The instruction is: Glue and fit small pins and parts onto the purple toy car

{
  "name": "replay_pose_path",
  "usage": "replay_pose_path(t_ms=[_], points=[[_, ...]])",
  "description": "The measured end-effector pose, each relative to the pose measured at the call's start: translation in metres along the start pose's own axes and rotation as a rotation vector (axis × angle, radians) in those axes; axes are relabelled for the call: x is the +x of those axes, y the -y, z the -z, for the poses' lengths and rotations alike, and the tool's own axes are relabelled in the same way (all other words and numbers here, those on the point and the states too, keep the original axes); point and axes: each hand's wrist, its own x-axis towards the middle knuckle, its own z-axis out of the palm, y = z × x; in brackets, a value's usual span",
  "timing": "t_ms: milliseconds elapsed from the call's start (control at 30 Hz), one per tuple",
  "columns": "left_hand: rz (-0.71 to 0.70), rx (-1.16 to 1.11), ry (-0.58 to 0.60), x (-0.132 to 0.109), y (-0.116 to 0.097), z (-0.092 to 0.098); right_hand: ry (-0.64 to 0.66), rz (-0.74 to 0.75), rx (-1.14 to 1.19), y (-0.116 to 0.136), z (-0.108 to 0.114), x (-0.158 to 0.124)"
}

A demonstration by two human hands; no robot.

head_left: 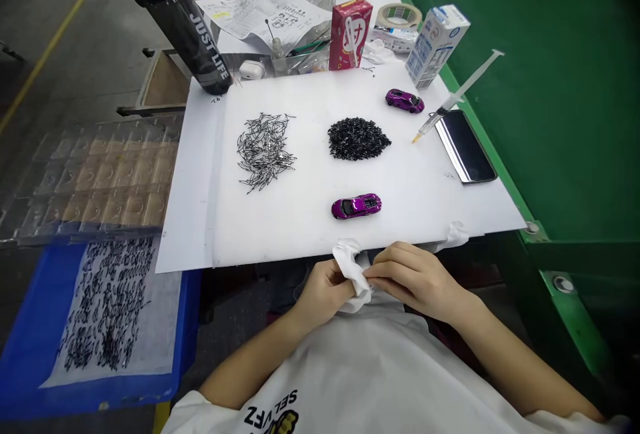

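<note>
White tissue (356, 281), crumpled, is held between both hands just off the near edge of the desk (290, 224). Left hand (320, 294): the fingers are closed around one part of it. Right hand (417, 281): the fingertips are drawn together at its side, apparently pinching it. Whether anything lies within the folds cannot be told. The step in hand appears to be wiping or folding; the next move would call for a steady left hold while the right fingers work the tissue. Beyond the hands and apart from them lies a purple toy car (357, 206). Farther out, a loose heap of thin black strips (265, 151) lies left of a dense heap of small black pieces (357, 139). At far right: a second toy car (405, 101), a syringe (457, 95) and a phone (467, 147).
</note>
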Motion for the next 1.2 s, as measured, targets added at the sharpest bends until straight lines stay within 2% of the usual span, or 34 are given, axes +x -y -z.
replay_pose_path(t_ms=[100,200,267,367,433,467,533,567,600,667,733,867,1033,1200], points=[[-0.046,0.041,-0.020,0.002,0.003,-0.002,0.020,0.073,-0.090,-0.003,-0.004,0.001],[-0.037,0.190,-0.026,-0.002,-0.003,0.003,0.027,0.093,-0.162,-0.008,0.007,-0.002],[-0.023,0.505,0.014,-0.011,-0.017,0.011,-0.031,-0.005,-0.177,-0.013,0.021,-0.006],[-0.092,1.178,0.142,-0.026,-0.051,0.023,-0.203,-0.224,-0.141,-0.021,0.040,-0.008],[-0.194,1.430,0.155,-0.027,-0.076,0.027,-0.293,-0.307,-0.074,-0.025,0.045,-0.003],[-0.267,1.489,0.116,-0.023,-0.087,0.027,-0.327,-0.332,-0.031,-0.026,0.044,0.002],[-0.454,1.542,-0.023,-0.004,-0.103,0.026,-0.378,-0.368,0.086,-0.028,0.039,0.015],[-0.535,1.555,-0.014,0.009,-0.109,0.026,-0.394,-0.388,0.155,-0.028,0.036,0.022],[-0.566,1.562,0.051,0.023,-0.113,0.026,-0.393,-0.413,0.230,-0.028,0.033,0.029],[-0.562,1.548,0.139,0.045,-0.116,0.027,-0.346,-0.491,0.382,-0.029,0.029,0.040],[-0.538,1.517,0.153,0.058,-0.118,0.031,-0.280,-0.594,0.513,-0.031,0.026,0.048],[-0.490,1.406,0.092,0.060,-0.122,0.037,-0.255,-0.734,0.656,-0.038,0.021,0.057],[-0.448,1.335,0.083,0.055,-0.125,0.037,-0.290,-0.798,0.623,-0.046,0.014,0.062],[-0.602,1.203,-0.066,0.055,-0.124,0.026,-0.292,-0.799,0.626,-0.047,0.013,0.063]])
